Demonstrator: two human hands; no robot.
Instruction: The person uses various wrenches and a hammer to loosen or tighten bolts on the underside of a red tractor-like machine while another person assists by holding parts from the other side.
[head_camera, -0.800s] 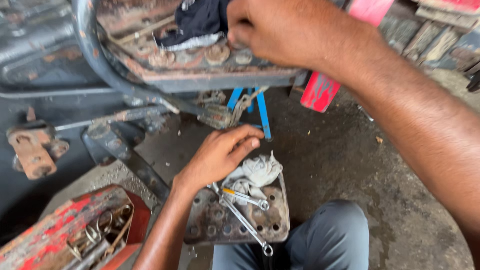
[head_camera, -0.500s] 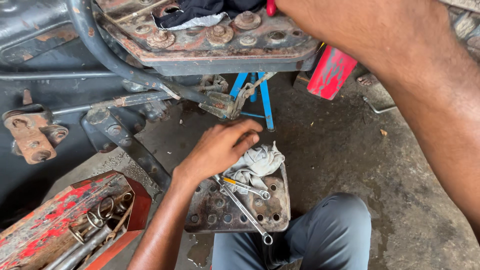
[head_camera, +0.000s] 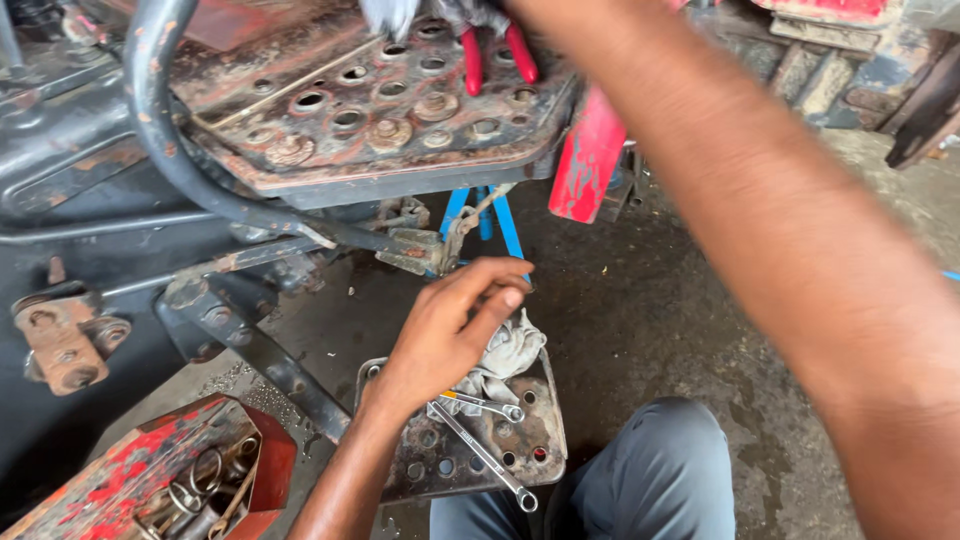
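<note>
My left hand (head_camera: 445, 335) hovers low over a crumpled grey rag (head_camera: 510, 350), fingers loosely bent, with nothing visible in them. The rag lies on a small rusty perforated plate (head_camera: 540, 445) on the ground, beside two slim wrenches (head_camera: 480, 455). My right arm reaches up across the view. Its hand (head_camera: 560, 12) is cut off by the top edge on the big rusty perforated footplate (head_camera: 380, 120), next to red-handled pliers (head_camera: 495, 55) and a bit of cloth (head_camera: 388, 14). Its grip is hidden.
A dark curved pipe (head_camera: 160, 140) runs down the machine's left side. Below are a rusty bracket (head_camera: 65, 340), a red metal box holding rings and parts (head_camera: 190, 480), a blue stand (head_camera: 500, 220) and a red panel (head_camera: 590, 160). My grey-trousered knee (head_camera: 640, 470) is at the bottom.
The view has tilted down and closer, pushing my right hand to the top edge; red pliers handles now show. My left hand has lifted slightly off the rag.
</note>
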